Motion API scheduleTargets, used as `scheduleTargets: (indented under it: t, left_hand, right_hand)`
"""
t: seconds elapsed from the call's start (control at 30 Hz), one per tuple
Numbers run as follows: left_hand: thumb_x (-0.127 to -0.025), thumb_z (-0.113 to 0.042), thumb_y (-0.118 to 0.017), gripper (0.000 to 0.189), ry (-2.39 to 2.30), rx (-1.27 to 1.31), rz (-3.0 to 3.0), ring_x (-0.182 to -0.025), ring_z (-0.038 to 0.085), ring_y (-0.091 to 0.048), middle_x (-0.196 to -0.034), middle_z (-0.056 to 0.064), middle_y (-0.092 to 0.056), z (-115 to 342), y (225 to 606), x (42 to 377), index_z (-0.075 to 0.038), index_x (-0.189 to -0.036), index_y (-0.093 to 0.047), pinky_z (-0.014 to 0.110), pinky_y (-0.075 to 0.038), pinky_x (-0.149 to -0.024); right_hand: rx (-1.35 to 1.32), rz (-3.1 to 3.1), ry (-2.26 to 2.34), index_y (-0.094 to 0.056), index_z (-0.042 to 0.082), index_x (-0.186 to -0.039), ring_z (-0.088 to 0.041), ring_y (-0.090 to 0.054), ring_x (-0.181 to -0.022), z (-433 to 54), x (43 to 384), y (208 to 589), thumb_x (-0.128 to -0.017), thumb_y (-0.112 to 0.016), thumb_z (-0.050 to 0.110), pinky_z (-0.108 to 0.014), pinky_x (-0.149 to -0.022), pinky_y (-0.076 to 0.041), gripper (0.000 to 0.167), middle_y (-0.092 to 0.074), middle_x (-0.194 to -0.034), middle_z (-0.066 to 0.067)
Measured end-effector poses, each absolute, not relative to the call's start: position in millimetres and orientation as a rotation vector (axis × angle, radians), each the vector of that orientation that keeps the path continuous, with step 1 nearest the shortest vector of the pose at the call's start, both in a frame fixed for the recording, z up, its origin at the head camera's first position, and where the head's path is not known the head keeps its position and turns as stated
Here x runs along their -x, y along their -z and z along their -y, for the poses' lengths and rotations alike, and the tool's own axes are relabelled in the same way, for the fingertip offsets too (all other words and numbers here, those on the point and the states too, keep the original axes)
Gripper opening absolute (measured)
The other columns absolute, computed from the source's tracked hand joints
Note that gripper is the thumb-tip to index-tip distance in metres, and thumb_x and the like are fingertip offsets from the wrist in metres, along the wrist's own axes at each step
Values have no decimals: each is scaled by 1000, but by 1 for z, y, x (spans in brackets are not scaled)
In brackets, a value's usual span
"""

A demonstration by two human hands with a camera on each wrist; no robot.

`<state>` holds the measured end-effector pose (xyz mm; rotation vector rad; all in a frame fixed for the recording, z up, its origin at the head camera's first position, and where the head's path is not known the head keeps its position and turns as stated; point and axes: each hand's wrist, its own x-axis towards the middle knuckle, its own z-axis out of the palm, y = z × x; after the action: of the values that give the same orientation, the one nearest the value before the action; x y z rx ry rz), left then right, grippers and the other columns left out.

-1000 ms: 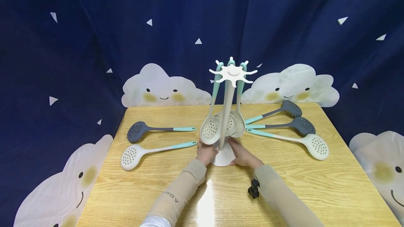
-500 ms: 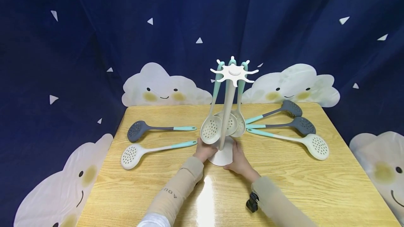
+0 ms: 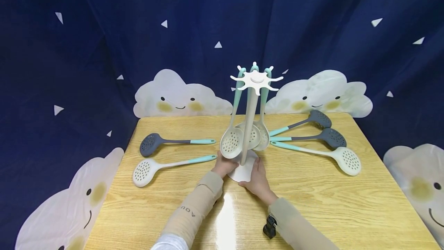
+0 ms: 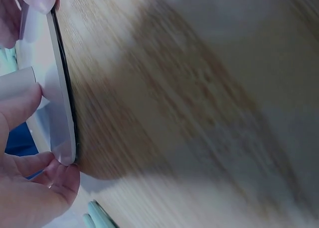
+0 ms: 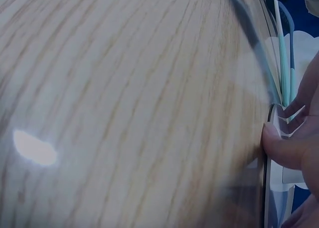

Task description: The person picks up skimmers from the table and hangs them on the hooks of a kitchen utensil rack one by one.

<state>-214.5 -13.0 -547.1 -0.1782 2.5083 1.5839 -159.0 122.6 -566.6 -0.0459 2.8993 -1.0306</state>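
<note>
A white utensil stand (image 3: 248,126) with a hooked top stands mid-table. Three pale utensils with mint handles hang from its far-side hooks: a perforated skimmer (image 3: 231,143) on the left, a round slotted one (image 3: 255,137) in the middle and a deeper spoon (image 3: 264,138) on the right. My left hand (image 3: 224,165) grips the left side of the stand's round base (image 3: 240,174). In the left wrist view its fingertips (image 4: 65,180) curl at the rim, thumb near the post. My right hand (image 3: 258,180) holds the base's right side, its thumb (image 5: 279,143) on the near rim.
At left lie a dark skimmer (image 3: 150,144) and a white skimmer (image 3: 145,173), mint handles towards the stand. To the right are two dark perforated utensils (image 3: 320,119) and a white skimmer (image 3: 348,161). A dark blue curtain (image 3: 194,18) hangs behind the table (image 3: 329,203).
My right hand has slid around the base's rim towards me and leftward, its thumb now on the near edge. The left hand has shifted slightly. The hanging utensils stay in place.
</note>
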Motion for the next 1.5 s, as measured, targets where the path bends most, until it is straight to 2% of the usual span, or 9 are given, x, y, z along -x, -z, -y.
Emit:
scheduleTargets:
  t: [0.33,0.6,0.87,1.2,1.33,1.5]
  left_hand:
    - [-64,0,-75,83,-1523,158,-2570,-117,37,-42,-127,21,-34,11,547,212,-6,-134,-31,43,-31,-103]
    - [-67,-3,-74,79,-1505,147,-2617,-115,37,-42,-128,23,-33,10,547,209,-4,-134,-32,45,-32,-102]
    - [-70,-7,-74,76,-1414,142,-2656,-109,36,-47,-122,21,-34,8,546,207,-7,-133,-32,43,-39,-97]
    - [-70,-7,-74,77,-1448,157,-2650,-111,35,-46,-125,21,-34,9,547,205,-7,-134,-32,43,-38,-98]
    - [-71,-6,-72,77,-1399,66,-2696,-114,37,-44,-128,23,-34,11,549,204,-5,-136,-30,45,-37,-98]
    - [-71,0,-66,69,-1248,-247,-2832,-119,33,-45,-130,20,-42,15,550,206,-6,-133,-36,44,-35,-101]
  right_hand:
    - [54,-2949,956,-14,-22,-134,-48,-17,-130,-125,164,569,-60,-84,29,-48,-106,-23,114,-13,-141,-38]
    - [55,-2926,948,-14,-21,-134,-47,-18,-130,-127,166,567,-59,-85,29,-48,-106,-24,115,-13,-141,-37]
    - [85,-2929,942,-16,-21,-134,-47,-18,-131,-128,167,565,-58,-85,29,-48,-106,-23,114,-15,-141,-37]
    - [103,-2943,964,-17,-20,-134,-48,-21,-129,-129,166,565,-57,-86,29,-49,-105,-26,114,-17,-140,-38]
    - [151,-2962,990,-18,-18,-135,-48,-23,-128,-132,165,567,-57,-86,29,-51,-103,-28,114,-18,-139,-37]
    - [273,-2929,1027,-22,-14,-137,-49,-24,-127,-142,167,570,-64,-82,29,-54,-101,-29,104,-17,-140,-37]
